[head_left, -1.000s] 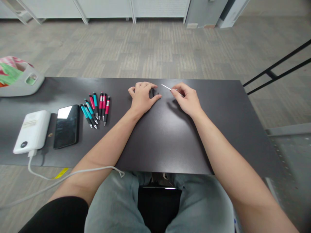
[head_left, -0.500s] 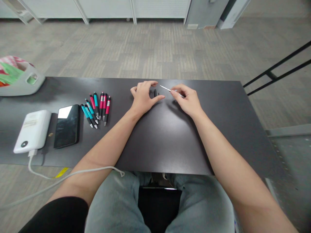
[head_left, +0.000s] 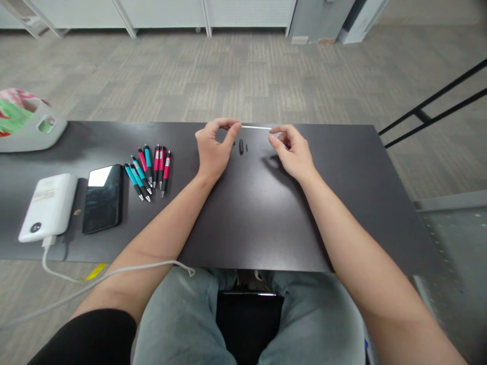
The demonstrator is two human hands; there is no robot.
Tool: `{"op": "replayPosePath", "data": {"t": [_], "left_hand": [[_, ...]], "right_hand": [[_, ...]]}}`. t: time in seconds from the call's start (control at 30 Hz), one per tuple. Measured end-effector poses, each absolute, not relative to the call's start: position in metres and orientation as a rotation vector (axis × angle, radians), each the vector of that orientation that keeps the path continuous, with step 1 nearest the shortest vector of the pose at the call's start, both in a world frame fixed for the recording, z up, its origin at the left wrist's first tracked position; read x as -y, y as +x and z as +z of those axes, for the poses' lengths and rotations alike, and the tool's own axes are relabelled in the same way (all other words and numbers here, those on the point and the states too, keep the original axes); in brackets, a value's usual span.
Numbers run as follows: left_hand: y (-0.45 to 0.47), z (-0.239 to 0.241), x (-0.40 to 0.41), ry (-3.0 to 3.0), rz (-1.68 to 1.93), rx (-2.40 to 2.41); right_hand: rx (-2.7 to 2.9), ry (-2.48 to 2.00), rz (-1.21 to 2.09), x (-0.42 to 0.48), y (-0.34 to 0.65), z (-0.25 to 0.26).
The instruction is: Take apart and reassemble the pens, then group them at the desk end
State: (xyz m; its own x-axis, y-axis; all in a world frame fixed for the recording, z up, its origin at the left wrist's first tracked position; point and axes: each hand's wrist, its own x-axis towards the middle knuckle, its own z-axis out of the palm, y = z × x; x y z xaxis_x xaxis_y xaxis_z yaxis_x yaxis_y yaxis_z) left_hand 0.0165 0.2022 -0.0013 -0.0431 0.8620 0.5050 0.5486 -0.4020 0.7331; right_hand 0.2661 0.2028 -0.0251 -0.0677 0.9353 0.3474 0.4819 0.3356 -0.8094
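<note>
A thin pale pen refill (head_left: 256, 128) stretches level between my two hands above the far edge of the table. My left hand (head_left: 215, 144) pinches its left end between thumb and fingers. At the other end are the thumb and forefinger of my right hand (head_left: 292, 152), closed about its tip. Just below the refill, a short black barrel-like piece (head_left: 241, 147) lies on the table. Beside it on the right is a smaller dark piece (head_left: 246, 148). Another tiny dark piece (head_left: 234, 144) shows close to my left fingers, partly hidden.
Several pink and turquoise pens (head_left: 150, 170) lie left of my left forearm. Farther left are a black phone (head_left: 102, 200), a white power bank (head_left: 49, 205) with a white cable (head_left: 114, 274) crossing my left arm, and a white basket (head_left: 34, 129) at the table's (head_left: 262, 218) far left.
My left hand has moved from around the small black pieces to the refill's left end, uncovering them. The refill, earlier slanted in my right hand, is now level between both hands.
</note>
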Motion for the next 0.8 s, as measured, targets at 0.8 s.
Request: {"op": "replayPosePath", "data": {"t": [0.8], "left_hand": [[-0.009, -0.009, -0.222, 1.736, 1.298, -1.915]], "right_hand": [[1.675, -1.291, 0.642, -0.212, 0.27, -0.035]]}}
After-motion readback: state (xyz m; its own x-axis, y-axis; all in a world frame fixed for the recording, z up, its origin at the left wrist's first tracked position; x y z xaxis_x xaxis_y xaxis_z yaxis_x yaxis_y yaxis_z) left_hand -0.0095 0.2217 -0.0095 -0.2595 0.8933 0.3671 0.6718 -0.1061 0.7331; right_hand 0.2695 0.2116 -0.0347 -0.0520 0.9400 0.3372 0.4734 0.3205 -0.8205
